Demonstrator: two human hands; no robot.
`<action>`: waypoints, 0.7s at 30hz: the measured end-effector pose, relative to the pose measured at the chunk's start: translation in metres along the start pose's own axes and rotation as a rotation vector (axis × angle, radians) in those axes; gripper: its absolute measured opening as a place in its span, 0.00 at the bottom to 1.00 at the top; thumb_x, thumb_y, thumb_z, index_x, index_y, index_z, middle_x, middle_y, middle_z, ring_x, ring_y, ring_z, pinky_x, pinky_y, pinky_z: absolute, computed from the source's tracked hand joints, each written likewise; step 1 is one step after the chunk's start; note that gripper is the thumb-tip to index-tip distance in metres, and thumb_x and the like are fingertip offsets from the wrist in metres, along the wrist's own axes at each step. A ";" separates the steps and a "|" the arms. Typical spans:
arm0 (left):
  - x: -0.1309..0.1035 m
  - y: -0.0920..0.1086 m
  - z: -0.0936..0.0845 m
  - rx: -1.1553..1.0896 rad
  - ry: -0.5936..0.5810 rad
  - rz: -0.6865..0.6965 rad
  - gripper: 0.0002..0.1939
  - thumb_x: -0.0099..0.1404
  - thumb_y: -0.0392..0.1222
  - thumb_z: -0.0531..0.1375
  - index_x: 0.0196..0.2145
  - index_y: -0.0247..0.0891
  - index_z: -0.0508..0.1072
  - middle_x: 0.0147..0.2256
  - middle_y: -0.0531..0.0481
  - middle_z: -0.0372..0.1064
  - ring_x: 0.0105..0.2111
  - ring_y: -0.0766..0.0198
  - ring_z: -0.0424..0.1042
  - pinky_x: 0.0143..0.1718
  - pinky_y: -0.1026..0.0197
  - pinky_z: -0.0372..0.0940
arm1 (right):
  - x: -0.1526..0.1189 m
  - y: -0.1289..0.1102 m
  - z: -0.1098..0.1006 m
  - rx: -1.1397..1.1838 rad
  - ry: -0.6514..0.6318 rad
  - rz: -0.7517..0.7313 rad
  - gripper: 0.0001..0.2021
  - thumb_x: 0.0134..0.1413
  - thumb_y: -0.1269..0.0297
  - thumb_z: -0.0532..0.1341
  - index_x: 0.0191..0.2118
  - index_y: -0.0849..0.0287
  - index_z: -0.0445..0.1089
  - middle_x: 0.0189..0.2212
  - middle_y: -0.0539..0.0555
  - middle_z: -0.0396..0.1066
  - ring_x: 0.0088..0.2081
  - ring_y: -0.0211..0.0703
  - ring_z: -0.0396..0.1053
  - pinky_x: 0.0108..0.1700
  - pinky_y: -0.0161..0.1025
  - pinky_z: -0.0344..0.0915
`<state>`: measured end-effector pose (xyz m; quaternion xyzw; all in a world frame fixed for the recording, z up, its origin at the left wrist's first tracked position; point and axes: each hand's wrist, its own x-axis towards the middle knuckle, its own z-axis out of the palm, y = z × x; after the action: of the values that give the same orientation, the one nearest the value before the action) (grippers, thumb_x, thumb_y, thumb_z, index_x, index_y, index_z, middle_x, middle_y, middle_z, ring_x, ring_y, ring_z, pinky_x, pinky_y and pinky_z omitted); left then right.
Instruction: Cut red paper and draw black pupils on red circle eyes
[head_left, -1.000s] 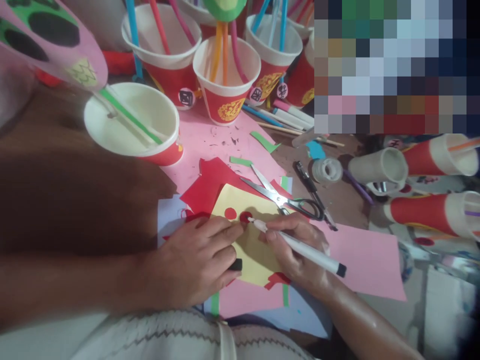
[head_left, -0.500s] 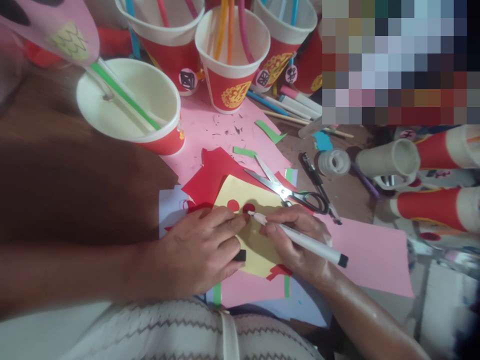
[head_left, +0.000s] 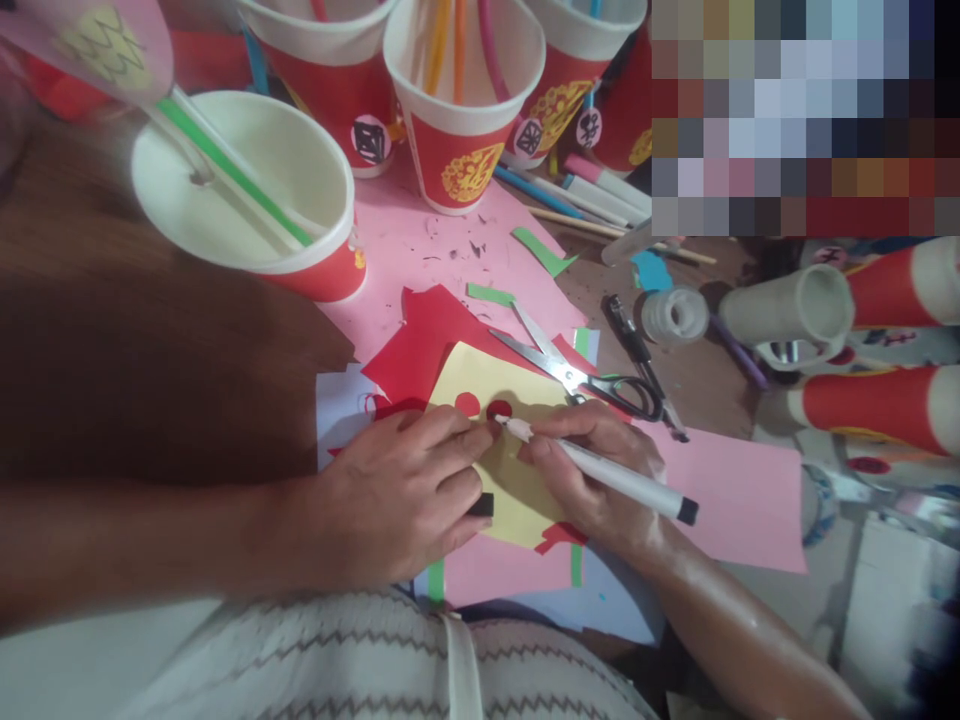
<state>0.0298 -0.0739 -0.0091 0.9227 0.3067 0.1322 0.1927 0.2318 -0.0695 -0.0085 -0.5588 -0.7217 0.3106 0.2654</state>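
Note:
My right hand (head_left: 581, 455) grips a white marker (head_left: 622, 475) with a black end. Its tip meets one dark red paper circle (head_left: 501, 409) lying on the yellow paper (head_left: 517, 505). Across that paper's left side lies my left hand (head_left: 420, 490), fingertips beside the same circle. A black marker cap (head_left: 484, 504) pokes out from its curled lower fingers. Just left of the marked circle sits a brighter red paper circle (head_left: 467, 404). Black-handled scissors (head_left: 574, 377) rest partly open above my right hand.
Red paper (head_left: 435, 330) and pink sheets (head_left: 750, 490) surround the work. Red-and-white paper cups (head_left: 461, 170) holding straws stand behind, and a wide cup (head_left: 330, 270) is at left. A black pen (head_left: 630, 335), a small clear jar (head_left: 675, 315) and more cups (head_left: 874, 410) lie to the right.
The view has shifted slightly. Both hands keep nearly the same pose, the marker tip still at the dark red circle.

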 end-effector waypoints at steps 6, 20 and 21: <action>-0.002 0.000 0.004 0.009 0.037 0.008 0.15 0.66 0.42 0.49 0.31 0.33 0.71 0.46 0.39 0.69 0.44 0.52 0.63 0.39 0.51 0.64 | 0.001 -0.001 0.001 -0.044 0.026 -0.027 0.03 0.54 0.65 0.59 0.30 0.51 0.66 0.21 0.47 0.71 0.23 0.40 0.70 0.25 0.37 0.67; -0.002 -0.001 0.003 -0.012 0.039 -0.018 0.13 0.66 0.43 0.50 0.30 0.35 0.71 0.46 0.43 0.69 0.43 0.53 0.65 0.37 0.52 0.64 | 0.001 0.001 0.001 -0.080 0.085 -0.091 0.03 0.53 0.65 0.60 0.29 0.53 0.65 0.20 0.46 0.70 0.19 0.36 0.68 0.21 0.33 0.67; -0.002 -0.001 0.003 -0.012 0.042 -0.016 0.13 0.66 0.43 0.51 0.30 0.35 0.71 0.46 0.43 0.70 0.42 0.53 0.65 0.37 0.53 0.64 | 0.001 0.002 0.001 -0.087 0.094 -0.102 0.03 0.52 0.65 0.60 0.29 0.53 0.65 0.20 0.46 0.70 0.18 0.36 0.68 0.21 0.33 0.67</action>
<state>0.0288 -0.0752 -0.0121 0.9159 0.3174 0.1521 0.1929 0.2317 -0.0682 -0.0109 -0.5463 -0.7488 0.2384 0.2898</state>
